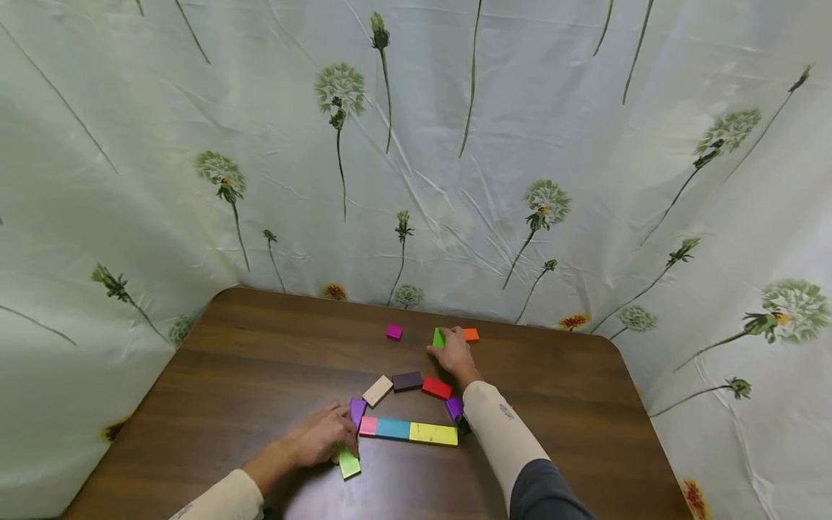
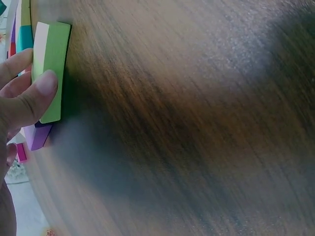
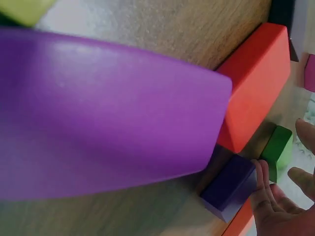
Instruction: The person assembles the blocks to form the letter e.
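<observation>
My left hand [image 1: 325, 437] pinches a light green block [image 2: 55, 73], thumb on its near face and fingers on the far side. Close by lies a purple block [image 1: 357, 410]. My right hand [image 1: 453, 355] reaches to the far side of the table, beside a bright green block [image 1: 438, 338] and an orange block [image 1: 471, 334]. In the right wrist view its thumb and fingers are spread, and some fingertips touch a dark purple block [image 3: 229, 187]. A large purple block [image 3: 113, 118] and a red block [image 3: 258, 83] fill the foreground there.
On the brown table [image 1: 260, 361], pink [image 1: 367, 426], blue [image 1: 393, 430] and yellow [image 1: 433, 434] blocks form a row. Beige [image 1: 378, 391], dark [image 1: 407, 381] and red blocks arch behind it. A magenta block [image 1: 394, 331] lies farther back, before a floral curtain [image 1: 416, 144].
</observation>
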Tool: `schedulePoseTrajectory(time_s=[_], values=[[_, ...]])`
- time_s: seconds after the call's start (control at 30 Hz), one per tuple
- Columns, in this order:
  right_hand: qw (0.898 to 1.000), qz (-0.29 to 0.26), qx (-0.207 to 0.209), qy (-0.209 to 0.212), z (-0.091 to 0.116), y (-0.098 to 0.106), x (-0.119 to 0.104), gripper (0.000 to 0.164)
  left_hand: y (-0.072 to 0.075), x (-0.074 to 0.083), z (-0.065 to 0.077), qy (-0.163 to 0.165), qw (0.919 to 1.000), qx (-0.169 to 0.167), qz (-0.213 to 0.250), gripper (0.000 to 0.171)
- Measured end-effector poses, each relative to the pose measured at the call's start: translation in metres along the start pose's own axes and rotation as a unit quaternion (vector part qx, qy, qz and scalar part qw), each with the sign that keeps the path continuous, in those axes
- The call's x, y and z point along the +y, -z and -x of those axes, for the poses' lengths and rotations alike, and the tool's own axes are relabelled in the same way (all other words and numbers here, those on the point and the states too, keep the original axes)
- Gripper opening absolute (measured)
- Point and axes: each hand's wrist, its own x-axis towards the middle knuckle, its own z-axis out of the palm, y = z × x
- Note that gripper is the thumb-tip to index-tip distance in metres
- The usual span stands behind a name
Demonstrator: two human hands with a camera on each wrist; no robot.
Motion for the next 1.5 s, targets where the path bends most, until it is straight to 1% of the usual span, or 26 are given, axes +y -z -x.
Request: schedulePoseTrajectory(time_s=[0.23,0.43,0.6,0.73,0.87,0.97,1.07,1.2,1.37,1.43,1.5], values=[[0.999,0.033,-0.012,0.004,-0.004,-0.003,0.001,0.055,-0.001,0.002,0.001,0.004,1.0,-0.007,-0.001,0.036],[0.998,0.054,-0.024,0.006,-0.008,-0.003,-0.002,0.053,-0.001,0.002,0.001,0.018,0.9998,-0.013,0.0,0.035],[0.999,0.044,-0.021,0.022,-0.006,-0.001,0.0,0.051,-0.002,0.004,0.0,0.022,0.9996,-0.019,0.001,0.034],[0.999,0.023,-0.005,0.04,-0.002,0.001,0.005,0.047,-0.002,0.004,-0.001,0.017,0.9996,-0.023,-0.001,0.035],[0.998,0.006,0.002,0.058,0.005,0.005,0.006,0.044,-0.002,0.003,-0.001,0.013,0.9997,-0.02,-0.002,0.035],[0.997,-0.016,-0.001,0.077,0.013,0.008,0.003,0.041,-0.002,0.003,0.001,0.017,0.9996,-0.02,-0.004,0.036],[0.995,-0.031,-0.009,0.093,0.024,0.013,-0.001,0.04,0.0,0.004,0.002,0.025,0.9992,-0.032,-0.004,0.037],[0.994,-0.024,-0.024,0.108,0.046,0.018,-0.003,0.04,0.003,0.006,0.001,0.035,0.9981,-0.05,0.0,0.037],[0.989,-0.024,-0.048,0.141,0.074,0.022,-0.002,0.038,0.006,0.006,-0.001,0.03,0.9983,-0.049,-0.002,0.035],[0.986,-0.023,-0.058,0.155,0.084,0.022,-0.001,0.037,0.007,0.006,-0.001,0.036,0.9976,-0.06,0.002,0.034],[0.983,-0.017,-0.064,0.174,0.093,0.02,0.0,0.037,0.007,0.006,-0.001,0.034,0.9977,-0.06,-0.002,0.034]])
